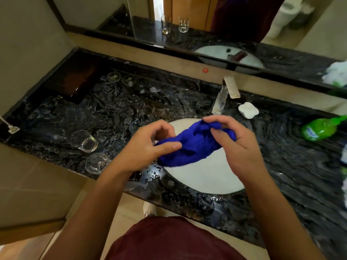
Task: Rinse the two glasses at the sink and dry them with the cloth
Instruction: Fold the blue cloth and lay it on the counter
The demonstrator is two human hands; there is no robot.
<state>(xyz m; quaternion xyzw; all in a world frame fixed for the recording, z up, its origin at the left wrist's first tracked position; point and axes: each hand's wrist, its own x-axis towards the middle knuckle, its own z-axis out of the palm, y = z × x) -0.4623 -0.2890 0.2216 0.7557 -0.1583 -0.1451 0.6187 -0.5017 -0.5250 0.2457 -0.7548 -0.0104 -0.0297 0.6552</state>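
Single head-worn wide-angle view; looks forward and steeply down from above person's chest; close to counter (116,109), which runs tilted from 9 o'clock to 4 o'clock; sink (202,175) near centre, slightly toward 3 o'clock; both forearms enter from 6 o'clock; hands at centre; mirror (216,30) across 12 to 2 o'clock; floor and wall at 7 to 9 o'clock; edges bowed by lens; no second view to share scene.
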